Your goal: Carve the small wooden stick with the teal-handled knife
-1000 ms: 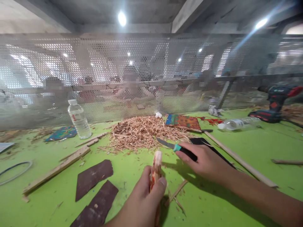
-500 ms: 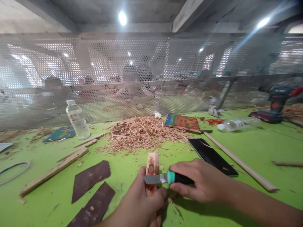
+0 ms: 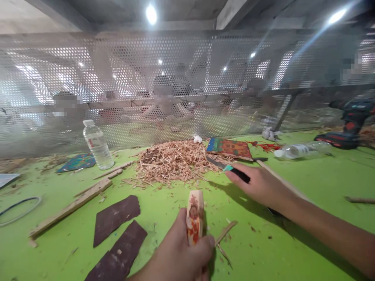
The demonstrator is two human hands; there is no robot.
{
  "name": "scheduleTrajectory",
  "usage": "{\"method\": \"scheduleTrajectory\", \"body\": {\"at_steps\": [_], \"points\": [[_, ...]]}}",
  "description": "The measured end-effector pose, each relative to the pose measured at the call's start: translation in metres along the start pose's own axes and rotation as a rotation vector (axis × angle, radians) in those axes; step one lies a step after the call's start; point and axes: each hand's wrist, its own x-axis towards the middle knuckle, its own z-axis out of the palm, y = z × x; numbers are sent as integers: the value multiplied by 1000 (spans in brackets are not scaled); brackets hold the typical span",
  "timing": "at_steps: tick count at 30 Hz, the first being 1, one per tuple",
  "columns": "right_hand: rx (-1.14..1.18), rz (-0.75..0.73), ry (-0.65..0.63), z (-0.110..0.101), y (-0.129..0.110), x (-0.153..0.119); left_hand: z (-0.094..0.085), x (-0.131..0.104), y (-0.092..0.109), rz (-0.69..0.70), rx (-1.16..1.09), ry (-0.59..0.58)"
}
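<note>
My left hand is closed around a squared wooden stick, its upper end showing reddish stains and a round knot. My right hand grips a carving knife by its black and teal handle. The blade points left and away, in front of a heap of wood shavings and apart from the stick. Beneath my right forearm a black phone is mostly hidden. Thin wood slivers lie on the green table just right of my left hand.
At the left are sandpaper pieces, a long wooden strip and an upright water bottle. A painted board, a lying bottle and a cordless drill stand farther right. Perforated metal mesh closes off the back.
My right hand has lifted the knife off the stick and moved it forward and right, over the phone. My left hand still holds the stick, slightly lower and farther right.
</note>
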Motion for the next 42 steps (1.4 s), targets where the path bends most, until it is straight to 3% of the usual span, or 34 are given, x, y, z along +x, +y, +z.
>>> {"method": "scheduleTrajectory", "body": {"at_steps": [6, 11, 16, 21, 25, 27, 29, 30, 32, 38, 42], "points": [[134, -292, -261, -3, -37, -21, 1, 1, 10, -67, -156, -105], [152, -348, -313, -1, -50, -29, 1, -1, 14, -54, -196, -103], [156, -388, -339, 2, -56, -35, 1, 0, 17, 40, -217, -29], [95, -354, -290, 7, -60, -37, 0, 1, 17, -66, -125, -52], [80, -257, -251, 7, -40, -23, 0, -1, 13, -54, -56, -35], [49, -82, -190, 4, -21, -11, -1, -2, 12, -36, 16, -39], [-57, 50, -50, -1, -4, -2, -1, -3, 14, -24, 54, 3], [-76, 68, 29, -3, 2, 1, -1, -3, 16, -27, 50, 34], [-34, 38, 59, -6, 2, 0, -2, -3, 18, -42, 20, 72], [105, -228, -234, -2, -41, -21, -6, 4, 11, -94, -80, -39], [165, -358, -338, 5, -57, -29, -5, 7, 10, -45, -106, -122]]}}
